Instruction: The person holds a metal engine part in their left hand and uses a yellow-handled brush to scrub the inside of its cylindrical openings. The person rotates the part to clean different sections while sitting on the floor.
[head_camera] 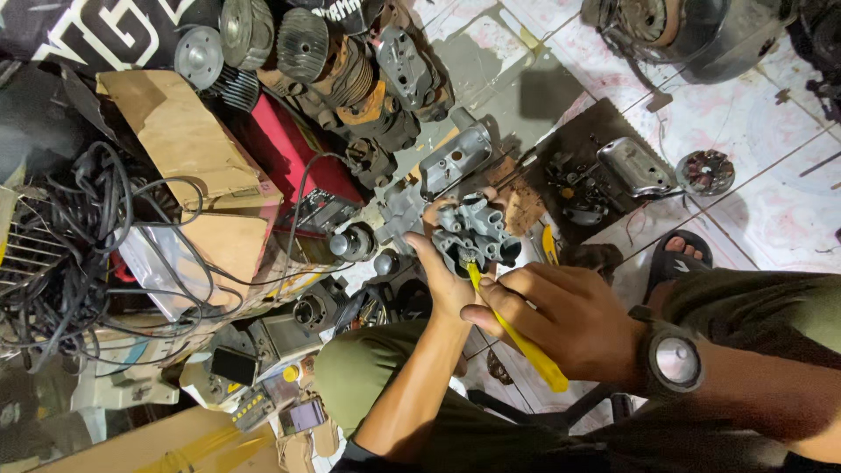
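My left hand (442, 280) holds a grey cast-metal carburettor body (473, 232) up over the tiled floor (753, 131), above my knees, with the fingers wrapped round its far side and the thumb pressed to its near face, so that grip is closed firmly on the part. My right hand (561, 324) is closed round the yellow handle of a screwdriver (517, 337), and its tip goes down into a port on the underside of the body; I cannot see where the tip seats. As I judge it, the main risk is the tip slipping out of whatever it bears on, because the part is held in the air with nothing solid behind it, and a slip would drive the blade toward my left palm or thumb. Too much twist could also chew up a soft screw head or the casting. If my left grip loosens, the body could drop among the engine parts (350, 70) and loose black cables (79, 228) crowding the floor's far-left side, or near my sandalled foot (683, 254) by the dark mat (596, 140).
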